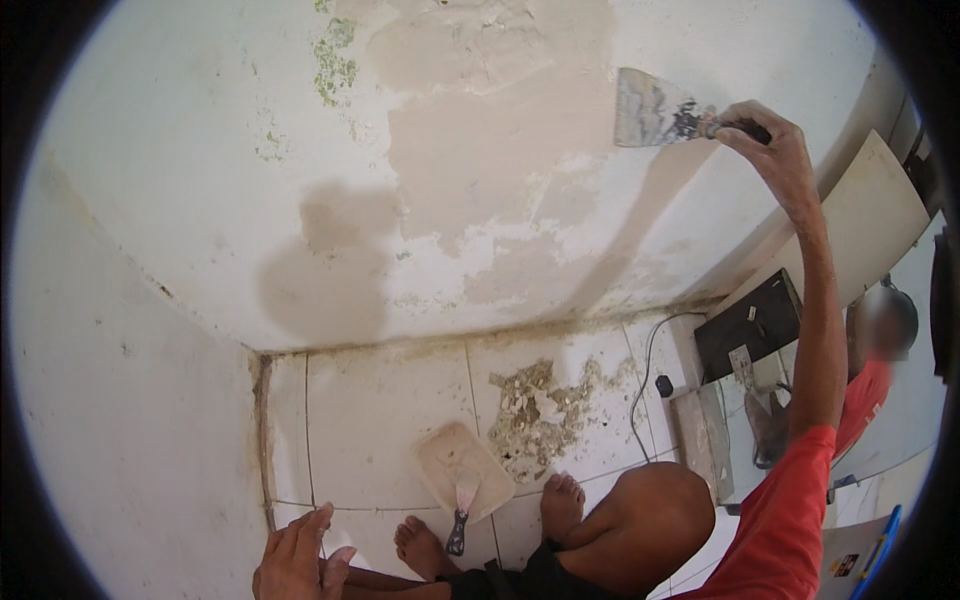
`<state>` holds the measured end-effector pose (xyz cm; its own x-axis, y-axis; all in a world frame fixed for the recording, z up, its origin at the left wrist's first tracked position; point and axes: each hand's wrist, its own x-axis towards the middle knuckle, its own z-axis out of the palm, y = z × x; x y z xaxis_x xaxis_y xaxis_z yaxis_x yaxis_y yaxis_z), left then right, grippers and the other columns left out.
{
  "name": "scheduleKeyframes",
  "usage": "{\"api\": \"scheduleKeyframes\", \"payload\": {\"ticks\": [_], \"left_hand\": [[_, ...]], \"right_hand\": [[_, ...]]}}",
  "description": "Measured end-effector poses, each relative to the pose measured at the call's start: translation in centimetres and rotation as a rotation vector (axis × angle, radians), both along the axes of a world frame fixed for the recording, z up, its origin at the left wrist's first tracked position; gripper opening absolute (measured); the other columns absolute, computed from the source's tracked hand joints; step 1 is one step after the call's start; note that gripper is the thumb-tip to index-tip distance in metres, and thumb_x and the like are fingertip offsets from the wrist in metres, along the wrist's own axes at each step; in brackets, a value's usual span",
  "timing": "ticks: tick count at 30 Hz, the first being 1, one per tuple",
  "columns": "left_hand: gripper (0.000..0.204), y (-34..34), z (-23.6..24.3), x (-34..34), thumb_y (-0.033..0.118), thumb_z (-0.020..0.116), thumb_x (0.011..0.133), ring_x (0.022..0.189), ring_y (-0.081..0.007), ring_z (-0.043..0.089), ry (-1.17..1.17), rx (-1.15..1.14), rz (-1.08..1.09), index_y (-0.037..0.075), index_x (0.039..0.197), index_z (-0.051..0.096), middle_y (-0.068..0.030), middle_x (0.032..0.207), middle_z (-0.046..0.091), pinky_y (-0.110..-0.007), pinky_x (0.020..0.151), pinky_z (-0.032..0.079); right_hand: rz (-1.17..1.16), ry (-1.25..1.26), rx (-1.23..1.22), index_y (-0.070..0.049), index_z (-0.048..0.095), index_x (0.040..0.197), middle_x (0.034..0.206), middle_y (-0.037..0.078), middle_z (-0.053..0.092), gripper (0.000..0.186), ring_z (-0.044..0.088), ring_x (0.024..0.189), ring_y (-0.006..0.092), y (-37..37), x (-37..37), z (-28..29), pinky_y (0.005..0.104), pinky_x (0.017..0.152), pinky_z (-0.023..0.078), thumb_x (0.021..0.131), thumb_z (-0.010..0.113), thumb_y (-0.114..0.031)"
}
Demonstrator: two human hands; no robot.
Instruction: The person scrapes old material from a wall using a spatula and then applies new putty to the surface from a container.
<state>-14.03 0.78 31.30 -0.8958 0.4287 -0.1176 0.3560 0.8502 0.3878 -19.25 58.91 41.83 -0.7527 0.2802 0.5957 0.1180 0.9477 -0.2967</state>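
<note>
My right hand (765, 150) is raised to the wall and grips a wide putty knife (650, 108) by its dark handle. Grey-white smears cover the blade, which lies at the right edge of a beige patch (490, 150) on the white wall (200, 200); whether it touches the wall I cannot tell. My left hand (295, 555) is low at the left, fingers apart and holding nothing. On the floor between my feet and the wall sits a shallow beige tray (437, 450). A second, narrower putty knife (459, 530) rests in it, its dark handle over the near rim.
Scraped wall debris (540, 415) lies on the white floor tiles (385, 385) beside the tray. A grey cable (636, 395) with a black plug (664, 385) runs along the right. Farther right are a dark panel (750, 325), a leaning pale board (870, 210) and a mirror-like surface showing a red-clothed figure (868, 400).
</note>
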Motion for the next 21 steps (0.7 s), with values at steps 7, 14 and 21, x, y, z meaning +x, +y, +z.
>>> {"api": "scheduleKeyframes", "payload": {"ticks": [7,14,21], "left_hand": [[0.042,0.7,0.3,-0.1,0.017,0.062,0.094,0.108,-0.0375,0.058,-0.001,0.019,0.002,0.006,0.134,0.055,-0.0167,0.12,0.064,-0.043,0.093,0.047],[0.051,0.2,-1.1,-0.4,0.008,0.074,0.079,0.092,-0.0362,0.062,-0.053,0.106,0.109,0.002,0.127,0.058,-0.0164,0.106,0.068,-0.041,0.083,0.051],[0.041,0.5,0.0,0.4,0.023,0.058,0.097,0.107,-0.037,0.059,0.039,0.056,0.005,0.004,0.134,0.055,-0.0186,0.117,0.064,-0.043,0.093,0.046]], "right_hand": [[0.035,0.17,0.029,-0.003,0.072,0.099,0.082,0.002,0.067,0.015,0.058,0.076,0.0081,1.0,5.5,-0.5,0.0266,0.07,0.048,0.087,0.073,-0.013],[0.168,0.012,0.324,-0.011,0.072,0.099,0.088,0.006,0.068,0.019,0.064,0.073,0.0216,-6.2,-1.8,-5.6,0.0344,0.071,0.052,0.085,0.075,-0.023],[-0.028,0.056,0.208,-0.01,0.072,0.099,0.097,0.003,0.071,0.019,0.067,0.079,0.0207,-0.7,1.1,-3.6,0.0338,0.075,0.055,0.086,0.073,-0.024]]}}
